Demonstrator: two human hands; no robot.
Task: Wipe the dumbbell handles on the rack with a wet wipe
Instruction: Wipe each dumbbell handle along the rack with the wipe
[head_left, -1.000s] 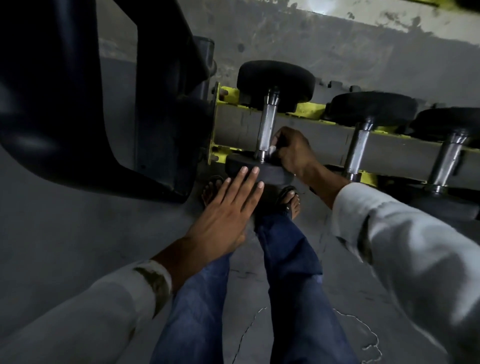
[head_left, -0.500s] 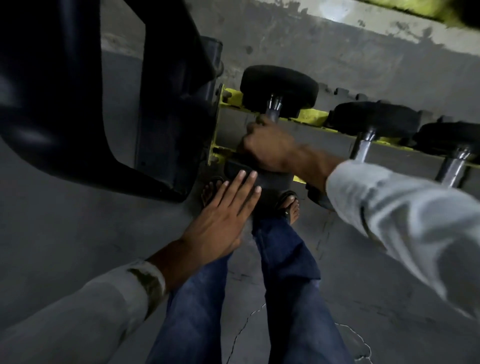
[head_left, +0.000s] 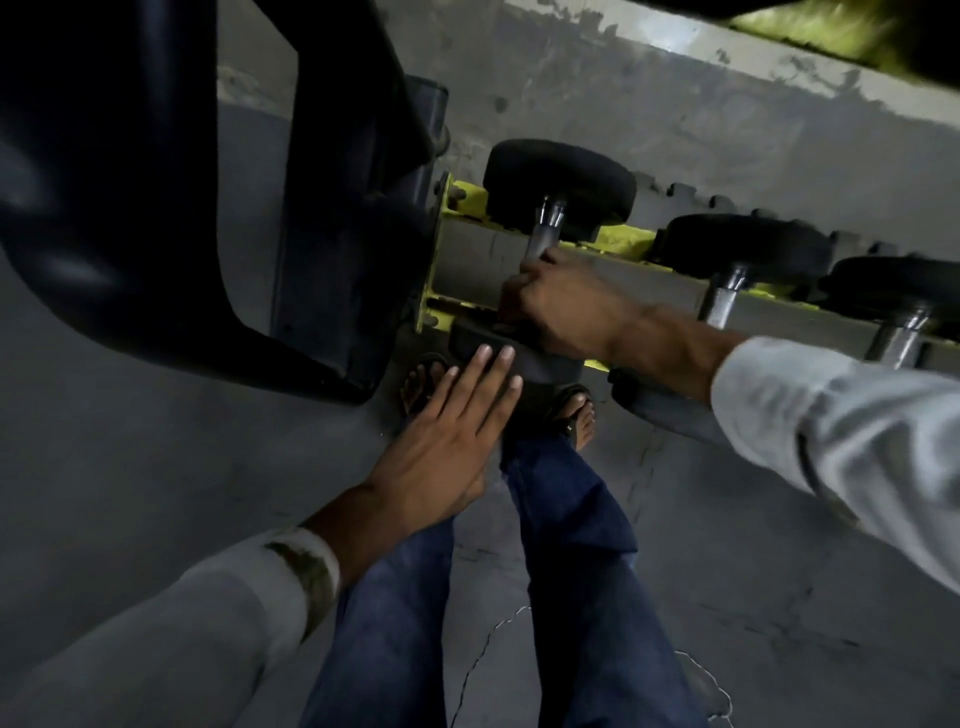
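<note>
A yellow rack (head_left: 621, 241) holds black-headed dumbbells with steel handles. My right hand (head_left: 558, 306) is curled round the lower part of the leftmost dumbbell's handle (head_left: 543, 234); the wet wipe is hidden inside the grip. My left hand (head_left: 447, 441) lies flat with straight fingers, its fingertips touching that dumbbell's near black head (head_left: 550, 366). The far head (head_left: 558, 184) sits on the rack's back rail. Two more dumbbells (head_left: 743, 254) stand to the right.
A dark machine frame (head_left: 332, 208) stands close on the left of the rack. My legs in blue jeans (head_left: 566, 545) and sandalled feet are right below the rack on the grey concrete floor. A grey wall runs behind.
My right hand slid up the leftmost handle from its lower end and now wraps the lower-middle part. My left hand stayed flat against the near head.
</note>
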